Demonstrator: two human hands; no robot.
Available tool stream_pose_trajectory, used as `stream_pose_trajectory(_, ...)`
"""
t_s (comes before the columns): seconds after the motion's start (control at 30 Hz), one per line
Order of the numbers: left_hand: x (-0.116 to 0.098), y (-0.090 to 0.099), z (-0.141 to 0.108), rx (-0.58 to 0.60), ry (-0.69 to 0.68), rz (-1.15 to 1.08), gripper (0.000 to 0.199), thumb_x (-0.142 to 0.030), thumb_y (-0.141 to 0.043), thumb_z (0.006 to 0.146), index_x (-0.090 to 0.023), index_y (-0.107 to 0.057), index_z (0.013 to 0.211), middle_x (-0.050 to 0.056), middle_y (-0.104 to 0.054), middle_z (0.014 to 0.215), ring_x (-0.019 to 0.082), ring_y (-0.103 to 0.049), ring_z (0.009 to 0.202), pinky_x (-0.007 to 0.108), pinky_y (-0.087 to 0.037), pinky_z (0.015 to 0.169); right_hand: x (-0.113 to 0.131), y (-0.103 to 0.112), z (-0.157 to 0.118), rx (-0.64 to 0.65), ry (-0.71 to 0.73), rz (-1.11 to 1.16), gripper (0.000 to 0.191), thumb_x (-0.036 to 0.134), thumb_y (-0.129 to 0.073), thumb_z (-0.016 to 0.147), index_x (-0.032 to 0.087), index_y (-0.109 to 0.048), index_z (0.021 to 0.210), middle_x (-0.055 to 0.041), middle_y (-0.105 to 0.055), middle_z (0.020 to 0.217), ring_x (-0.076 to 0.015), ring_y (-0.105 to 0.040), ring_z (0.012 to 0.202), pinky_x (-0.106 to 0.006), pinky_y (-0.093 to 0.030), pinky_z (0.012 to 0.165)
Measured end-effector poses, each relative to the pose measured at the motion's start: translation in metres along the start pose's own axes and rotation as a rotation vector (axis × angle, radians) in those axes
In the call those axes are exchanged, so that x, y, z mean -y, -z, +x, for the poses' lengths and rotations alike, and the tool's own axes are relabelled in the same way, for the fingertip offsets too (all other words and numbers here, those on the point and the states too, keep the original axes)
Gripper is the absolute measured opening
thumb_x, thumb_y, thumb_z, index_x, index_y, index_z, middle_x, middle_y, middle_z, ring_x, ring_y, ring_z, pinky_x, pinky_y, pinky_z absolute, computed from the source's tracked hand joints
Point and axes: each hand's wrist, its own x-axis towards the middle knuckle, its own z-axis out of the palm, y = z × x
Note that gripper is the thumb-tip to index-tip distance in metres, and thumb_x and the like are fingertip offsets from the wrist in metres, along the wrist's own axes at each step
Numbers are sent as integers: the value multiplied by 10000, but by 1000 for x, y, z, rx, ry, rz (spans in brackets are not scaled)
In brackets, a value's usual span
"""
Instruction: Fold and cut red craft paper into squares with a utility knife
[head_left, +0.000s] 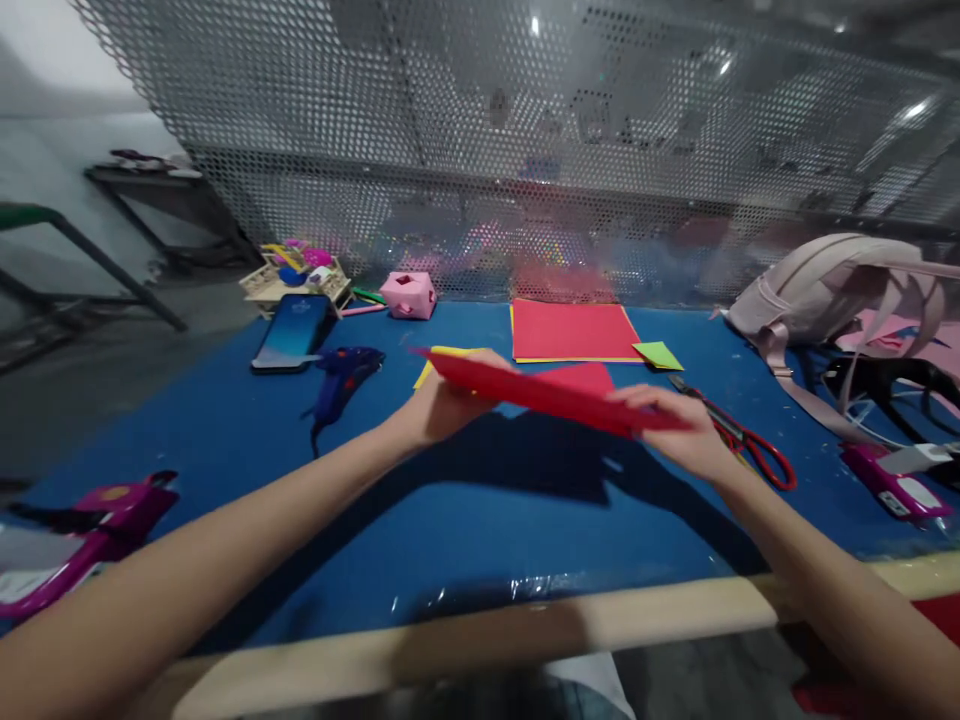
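A red sheet of paper (555,393) is tilted above the blue table, seen nearly edge-on. My left hand (461,395) grips its left part from behind, and my right hand (679,425) pinches its right end. Beyond it, a stack of red and yellow sheets (574,330) lies flat. Beside my left hand is a piece of yellow paper (424,374), partly hidden. Red-handled scissors (750,445) lie just right of my right hand, with a green paper piece (658,355) behind them. A blue glue gun (341,385) rests left of my left hand.
A phone (292,332), a small wooden holder (266,288) and a pink paper box (409,295) stand at the back left. A bag (825,285) and a magenta device (892,483) are on the right. Another magenta item (124,510) lies near left. Perforated metal (450,130) borders the table (450,560).
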Motion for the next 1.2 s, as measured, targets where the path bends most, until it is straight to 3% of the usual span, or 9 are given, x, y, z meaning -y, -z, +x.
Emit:
stream_pose_trajectory(0.17,24,19,-62,408,141,207,219,-385,-673,831,-172,-684,879,130,-699,1088,241,-657,1037,368,-514,913,-19,-28,-53,304,177,-316,172,170,-506,903,213,-662,963,-114,-740,1067,-217,-688,1034,-391,-568,878)
stream_pose_trajectory(0.27,17,30,-81,484,93,363,229,-306,-610,876,-210,-679,1072,132,-635,1261,239,-589,1183,394,-465,1006,-22,-33,-64,387,230,-483,229,148,-488,896,198,-672,1024,-140,-715,1146,-257,-642,1142,-447,-544,938)
stream_pose_trajectory(0.37,6,36,-95,539,-99,491,313,-216,-563,896,-242,-631,1201,123,-600,1326,250,-513,1274,436,-403,1073,-18,-32,-66,435,224,-567,262,183,-499,902,183,-671,1100,-153,-684,1217,-284,-595,1214,-465,-529,961)
stream_pose_trajectory(0.53,-3,24,-108,631,-266,579,278,-128,-472,905,-197,-664,1094,142,-694,1114,249,-605,1068,393,-460,959,-10,-32,-71,467,232,-628,344,164,-493,882,164,-653,1186,-167,-640,1290,-327,-537,1272,-540,-475,991)
stream_pose_trajectory(0.67,-4,8,-101,543,-50,466,234,-165,-487,894,-200,-704,976,98,-726,967,205,-640,909,316,-487,846,-5,-39,-76,373,157,-465,272,174,-529,885,215,-690,1100,-109,-726,1142,-273,-652,1103,-476,-487,951)
stream_pose_trajectory(0.77,-7,3,-89,384,306,362,192,-265,-559,855,-217,-741,893,46,-737,849,195,-652,804,279,-497,765,0,-43,-73,228,-131,-297,175,313,-578,898,229,-731,918,-65,-767,931,-242,-705,885,-397,-537,815)
stream_pose_trajectory(0.9,-8,1,-79,150,662,159,220,-390,-667,747,-198,-766,788,35,-750,818,212,-645,737,279,-503,684,1,-45,-58,108,-505,-153,293,461,-612,843,204,-748,814,-56,-764,830,-251,-693,735,-362,-537,646)
stream_pose_trajectory(1.07,-3,-1,-80,32,805,36,233,-401,-757,637,-184,-762,723,35,-741,790,196,-617,688,258,-473,599,-6,-44,-43,73,-572,-53,326,497,-664,771,204,-756,883,-53,-766,905,-260,-689,801,-368,-537,700)
stream_pose_trajectory(1.2,-3,2,-83,-21,830,54,197,-352,-776,600,-176,-748,683,35,-724,741,173,-589,628,247,-449,567,-8,-44,-41,121,-566,-93,321,509,-654,779,199,-729,813,-43,-732,778,-212,-646,681,-318,-498,607)
